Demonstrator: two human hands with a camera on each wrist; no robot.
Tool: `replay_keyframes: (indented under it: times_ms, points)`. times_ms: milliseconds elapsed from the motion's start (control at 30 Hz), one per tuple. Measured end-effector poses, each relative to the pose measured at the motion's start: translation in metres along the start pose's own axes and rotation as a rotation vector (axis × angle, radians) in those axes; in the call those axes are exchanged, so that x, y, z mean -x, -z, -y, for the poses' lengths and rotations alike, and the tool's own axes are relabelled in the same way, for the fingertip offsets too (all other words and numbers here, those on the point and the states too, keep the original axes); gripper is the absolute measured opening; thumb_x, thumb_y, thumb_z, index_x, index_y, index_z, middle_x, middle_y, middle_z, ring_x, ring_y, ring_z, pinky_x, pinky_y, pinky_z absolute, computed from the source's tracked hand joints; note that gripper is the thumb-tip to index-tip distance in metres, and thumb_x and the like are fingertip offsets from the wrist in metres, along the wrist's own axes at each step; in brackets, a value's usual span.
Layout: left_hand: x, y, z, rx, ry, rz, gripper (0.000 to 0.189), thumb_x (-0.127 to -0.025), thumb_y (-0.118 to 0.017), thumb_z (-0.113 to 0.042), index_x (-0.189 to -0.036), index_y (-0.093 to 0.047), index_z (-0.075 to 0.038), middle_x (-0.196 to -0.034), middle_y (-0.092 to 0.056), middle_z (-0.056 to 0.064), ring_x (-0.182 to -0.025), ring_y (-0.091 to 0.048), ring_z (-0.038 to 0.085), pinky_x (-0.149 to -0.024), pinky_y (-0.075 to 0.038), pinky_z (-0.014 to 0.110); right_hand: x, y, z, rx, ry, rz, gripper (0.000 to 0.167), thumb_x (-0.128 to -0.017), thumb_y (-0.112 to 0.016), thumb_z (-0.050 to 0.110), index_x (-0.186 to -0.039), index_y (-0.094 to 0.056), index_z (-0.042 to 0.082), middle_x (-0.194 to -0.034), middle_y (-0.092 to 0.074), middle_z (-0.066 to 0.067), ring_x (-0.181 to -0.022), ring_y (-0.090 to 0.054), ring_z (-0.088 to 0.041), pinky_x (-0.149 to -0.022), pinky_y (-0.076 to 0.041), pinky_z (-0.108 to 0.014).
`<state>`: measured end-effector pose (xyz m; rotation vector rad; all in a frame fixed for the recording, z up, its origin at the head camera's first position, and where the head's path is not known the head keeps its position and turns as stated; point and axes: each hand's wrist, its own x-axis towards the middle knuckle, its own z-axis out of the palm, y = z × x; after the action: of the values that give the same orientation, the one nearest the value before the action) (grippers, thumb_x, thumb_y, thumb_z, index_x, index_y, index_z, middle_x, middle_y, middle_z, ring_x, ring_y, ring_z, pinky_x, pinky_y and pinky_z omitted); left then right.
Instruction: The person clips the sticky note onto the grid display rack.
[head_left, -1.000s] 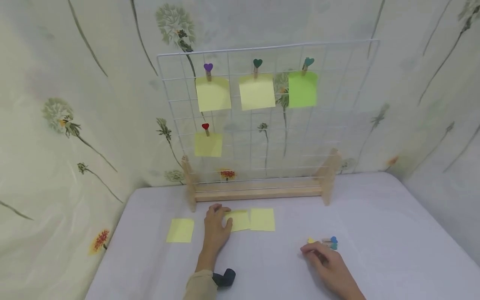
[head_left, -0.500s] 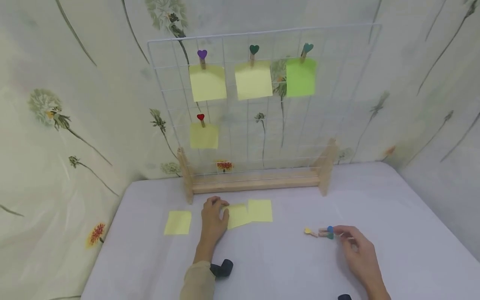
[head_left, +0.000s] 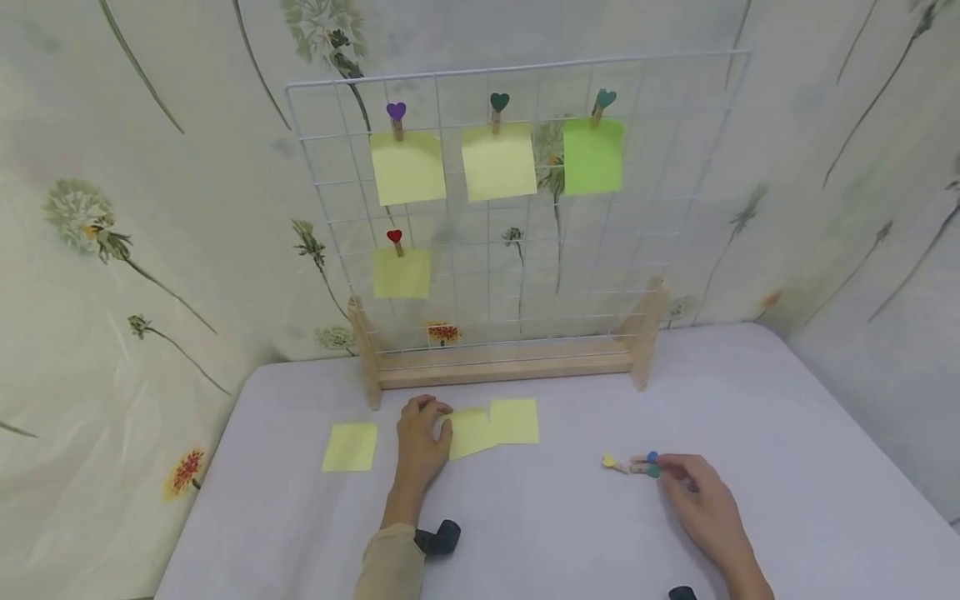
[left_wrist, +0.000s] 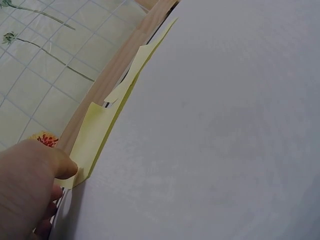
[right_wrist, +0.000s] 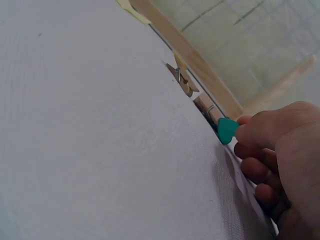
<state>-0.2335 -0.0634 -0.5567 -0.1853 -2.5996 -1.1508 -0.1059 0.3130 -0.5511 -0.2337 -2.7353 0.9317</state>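
Beside the left sticky note of a neighbouring pair, my left hand [head_left: 422, 440] pinches the edge of this yellow sticky note [head_left: 471, 432]. The left wrist view shows the thumb on the note's [left_wrist: 90, 140] corner and fingers below it. At the right, my right hand [head_left: 701, 500] has thumb and index finger at the heart ends of two small wooden clothespins lying side by side, one with a blue heart [head_left: 652, 457] and one with a teal heart [head_left: 652, 471]. In the right wrist view the thumb and index finger pinch at the teal-heart clothespin [right_wrist: 228, 131].
A white wire grid [head_left: 517, 71] on a wooden stand [head_left: 502, 371] holds several clipped notes. More yellow notes lie on the white table, one at left [head_left: 350, 447] and one right of the pinched note [head_left: 515, 422]. A yellow-heart clothespin [head_left: 609, 461] lies left of the others.
My right hand has moved right, from over the clothespins to their heart ends, uncovering the yellow-heart one. The pinched note has turned slightly under my left hand. The head view has shifted.
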Motion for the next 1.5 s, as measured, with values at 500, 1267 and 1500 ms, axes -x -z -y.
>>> replay_keyframes:
  times_ms: [500,1267,1500]
  points:
    - [-0.001,-0.001,0.003,-0.003,0.001,0.000,0.014,-0.083,-0.065,-0.009,-0.096,-0.068,-0.014,-0.124,-0.054,0.011,-0.123,-0.046,0.033,-0.105,-0.031,0.053,0.001,0.000,0.001,0.036,0.019,0.008,0.019,-0.090,-0.061,0.020,-0.108,-0.060,0.013,-0.106,-0.064,-0.006,-0.097,-0.055,-0.010,-0.084,-0.048,-0.044]
    - [0.004,-0.005,0.004,-0.044,-0.039,-0.036,0.011,-0.081,-0.066,-0.009,-0.091,-0.067,-0.013,-0.119,-0.057,0.012,-0.118,-0.049,0.034,-0.101,-0.036,0.055,0.008,0.002,-0.007,-0.062,-0.022,-0.060,0.025,-0.097,-0.050,0.032,-0.115,-0.053,0.014,-0.111,-0.064,-0.006,-0.083,-0.043,0.023,-0.066,-0.043,-0.010]
    - [0.002,-0.002,0.004,-0.044,-0.029,-0.034,0.008,-0.082,-0.065,-0.010,-0.090,-0.067,-0.013,-0.120,-0.057,0.012,-0.118,-0.049,0.033,-0.101,-0.036,0.054,0.003,0.001,-0.005,-0.061,-0.006,-0.067,0.026,-0.096,-0.053,0.029,-0.117,-0.054,0.014,-0.108,-0.064,-0.006,-0.080,-0.046,0.018,-0.065,-0.043,-0.011]
